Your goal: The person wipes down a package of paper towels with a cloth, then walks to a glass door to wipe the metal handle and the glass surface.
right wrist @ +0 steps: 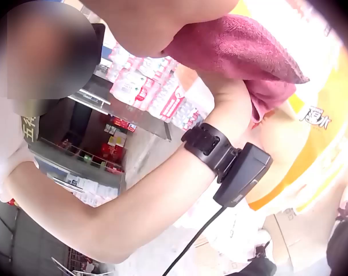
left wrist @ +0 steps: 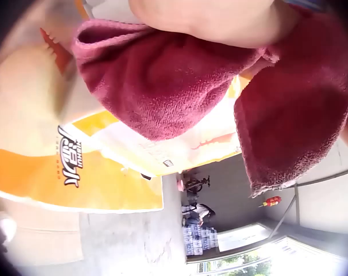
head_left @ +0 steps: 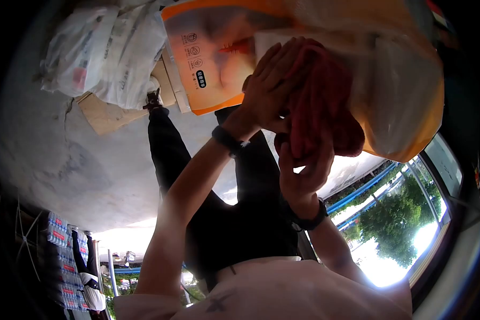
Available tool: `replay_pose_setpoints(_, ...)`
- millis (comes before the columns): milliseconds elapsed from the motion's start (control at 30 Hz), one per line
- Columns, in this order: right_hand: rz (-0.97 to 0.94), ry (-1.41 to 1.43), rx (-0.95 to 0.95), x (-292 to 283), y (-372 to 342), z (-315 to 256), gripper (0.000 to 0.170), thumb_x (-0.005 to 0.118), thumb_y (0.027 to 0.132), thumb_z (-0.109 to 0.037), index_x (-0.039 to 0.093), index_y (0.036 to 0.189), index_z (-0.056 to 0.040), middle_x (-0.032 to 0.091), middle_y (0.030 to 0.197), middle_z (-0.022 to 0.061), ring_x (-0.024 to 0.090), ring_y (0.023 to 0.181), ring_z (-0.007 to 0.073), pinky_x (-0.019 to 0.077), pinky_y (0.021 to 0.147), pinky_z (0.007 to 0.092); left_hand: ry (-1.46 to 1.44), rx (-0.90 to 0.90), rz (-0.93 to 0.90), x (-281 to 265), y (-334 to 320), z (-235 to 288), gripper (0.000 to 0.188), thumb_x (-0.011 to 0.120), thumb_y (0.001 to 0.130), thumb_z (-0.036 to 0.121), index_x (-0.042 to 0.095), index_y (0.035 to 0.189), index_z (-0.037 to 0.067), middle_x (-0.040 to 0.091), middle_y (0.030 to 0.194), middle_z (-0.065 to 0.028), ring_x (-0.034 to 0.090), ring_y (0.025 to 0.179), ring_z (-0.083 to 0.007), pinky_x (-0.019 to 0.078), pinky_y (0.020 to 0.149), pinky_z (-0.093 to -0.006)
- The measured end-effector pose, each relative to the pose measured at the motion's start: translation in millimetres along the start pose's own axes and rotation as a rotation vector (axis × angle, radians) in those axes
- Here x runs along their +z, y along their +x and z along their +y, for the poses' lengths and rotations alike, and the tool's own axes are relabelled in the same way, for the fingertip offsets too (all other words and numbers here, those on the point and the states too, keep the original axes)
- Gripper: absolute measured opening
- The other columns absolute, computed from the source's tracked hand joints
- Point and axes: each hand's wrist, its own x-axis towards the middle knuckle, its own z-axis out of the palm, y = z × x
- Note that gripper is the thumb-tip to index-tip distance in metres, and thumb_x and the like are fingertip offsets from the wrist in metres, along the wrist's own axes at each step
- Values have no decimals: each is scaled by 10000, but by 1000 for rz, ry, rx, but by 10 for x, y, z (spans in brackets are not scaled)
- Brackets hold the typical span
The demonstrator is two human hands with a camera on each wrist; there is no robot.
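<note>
A dark red towel hangs bunched between both hands, its folds and stitched edge plain in the left wrist view. My left hand holds the towel's near side, with long fingers laid along the cloth and the thumb lower down. My right hand grips its lower part with bent fingers; some fingertips are hidden by the cloth. Just behind the towel stands a large orange and white printed bag. In the right wrist view, the towel drapes over part of the left hand.
White plastic bags lie beside flattened cardboard on the concrete floor. Packs of bottled water are stacked at the side, near another person. A cable trails from the left wrist's camera.
</note>
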Motion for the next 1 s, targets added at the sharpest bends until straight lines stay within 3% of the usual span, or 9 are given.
replay_pose_setpoints(133,-70,134,51,810,122,298,686,720,808,-70,431,1427,-11,517,1277,271,603,1044,461,564,806,434,326,-217,-160,-298,-469,-529,670,626,855,415,522,1391,28,406,1512,-223,391,1400,-398,313,1148,-506)
replay_pose_setpoints(167,-224,221,170,1015,94,432,681,711,821,-100,433,1440,-37,506,1295,284,566,1116,475,543,864,463,539,-279,-254,-373,-545,-605,643,640,861,365,518,1393,25,413,1510,-210,402,1393,-385,321,1147,-492)
replay_pose_setpoints(233,-397,312,268,1252,26,596,676,701,834,-131,435,1452,-64,495,1314,296,530,1188,488,523,921,491,476,-351,-157,-461,-634,-653,629,653,854,323,517,1393,27,439,1494,-195,428,1375,-369,345,1138,-468)
replay_pose_setpoints(300,-399,179,61,1410,-28,726,715,706,824,-152,398,1467,-101,497,1272,280,581,1065,472,551,837,451,400,-416,-44,-440,-720,-721,619,666,848,282,517,1392,29,464,1478,-180,453,1358,-352,370,1130,-443)
replay_pose_setpoints(400,-341,257,-186,1534,-54,1062,733,703,822,-181,381,1476,-108,460,1309,286,577,1078,465,543,859,474,547,-447,4,-396,-883,-789,605,677,835,278,539,1374,42,529,1426,-142,496,1323,-328,419,1104,-409)
replay_pose_setpoints(500,-394,290,-350,1604,-82,1384,725,669,804,-172,382,1461,-67,430,1348,278,528,1165,453,509,919,494,639,-262,63,-358,-849,-802,585,679,825,287,565,1350,54,568,1389,-121,519,1306,-307,443,1092,-395)
replay_pose_setpoints(700,-294,380,-513,1787,-98,1533,753,674,767,-170,371,1442,-32,404,1346,296,477,1202,502,479,950,513,703,-266,61,-333,-907,-915,562,656,829,244,566,1346,45,539,1423,-127,482,1349,-286,402,1118,-415)
replay_pose_setpoints(800,-411,360,-446,1966,-273,1722,791,679,758,-165,334,1457,-30,384,1346,315,448,1229,522,464,962,525,730,-48,99,-344,-1001,-1099,567,685,832,275,572,1340,49,550,1405,-140,514,1303,-343,423,1082,-445)
replay_pose_setpoints(1000,-311,383,-622,1903,-68,1621,839,686,752,-164,291,1476,-14,308,1415,342,448,1224,540,476,954,521,900,-143,147,-328,-1042,-962,577,677,828,257,558,1352,46,540,1416,-142,493,1322,-340,394,1102,-453)
